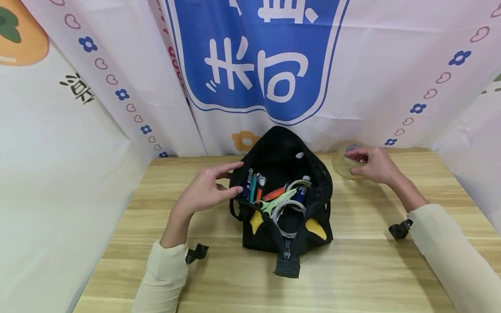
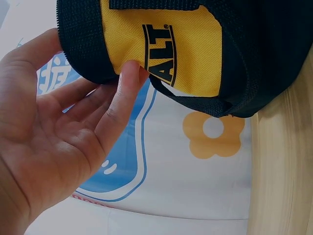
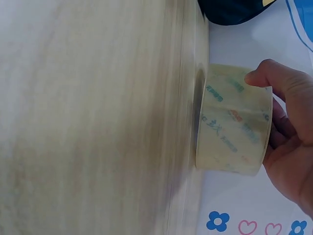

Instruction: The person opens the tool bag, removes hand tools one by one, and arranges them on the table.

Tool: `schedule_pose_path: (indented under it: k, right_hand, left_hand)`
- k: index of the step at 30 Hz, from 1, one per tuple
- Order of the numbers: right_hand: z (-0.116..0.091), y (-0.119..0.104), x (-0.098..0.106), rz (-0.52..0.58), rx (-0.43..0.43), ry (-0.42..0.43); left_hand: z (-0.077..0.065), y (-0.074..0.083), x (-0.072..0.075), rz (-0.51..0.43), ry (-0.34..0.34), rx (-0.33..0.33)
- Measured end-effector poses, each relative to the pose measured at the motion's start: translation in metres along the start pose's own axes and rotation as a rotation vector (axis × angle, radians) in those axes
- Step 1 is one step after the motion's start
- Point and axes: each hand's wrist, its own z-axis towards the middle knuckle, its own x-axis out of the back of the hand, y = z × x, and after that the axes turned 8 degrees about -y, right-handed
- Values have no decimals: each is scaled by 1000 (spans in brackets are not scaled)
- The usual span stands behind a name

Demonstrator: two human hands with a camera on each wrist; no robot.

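Note:
A black and yellow tool bag (image 1: 287, 256) stands unzipped at the middle of the wooden table. My left hand (image 1: 207, 187) is at its left rim; in the left wrist view, a fingertip touches the yellow panel (image 2: 195, 54) and the thumb reaches behind the zipper edge. Inside the bag lie light green scissors (image 1: 278, 202), a coil of pale cable (image 1: 277, 214), pens and glue sticks. At the table's back right, my right hand (image 1: 373, 164) grips a roll of clear packing tape (image 3: 234, 122), thumb on its outer face, other fingers partly hidden at the core.
A printed cloth (image 1: 364, 78) hangs right behind the bag and the tape. The wooden tabletop (image 1: 352, 274) extends in front. A black strap piece (image 1: 400, 229) sticks out from each sleeve.

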Motion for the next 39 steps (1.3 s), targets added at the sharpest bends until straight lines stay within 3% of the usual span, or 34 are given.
schedule_pose_path:
  k: [6,10,18,27,39]
  right_hand:
    - [4,2,2,-25,14,-34]
    - [2,-2,7,17,7,-44]
    - [-2,-24,17,151,14,62]
    - [-4,-51,23,229,96,116]
    - [-7,-99,26,284,232,86]
  left_hand:
    - [2,2,1,10,-3,6]
    - [3,2,1,20,-6,13]
    - [3,2,1,19,-9,9]
    - [2,1,1,6,-11,-4]
    - [0,1,1,-4,-5,-6]
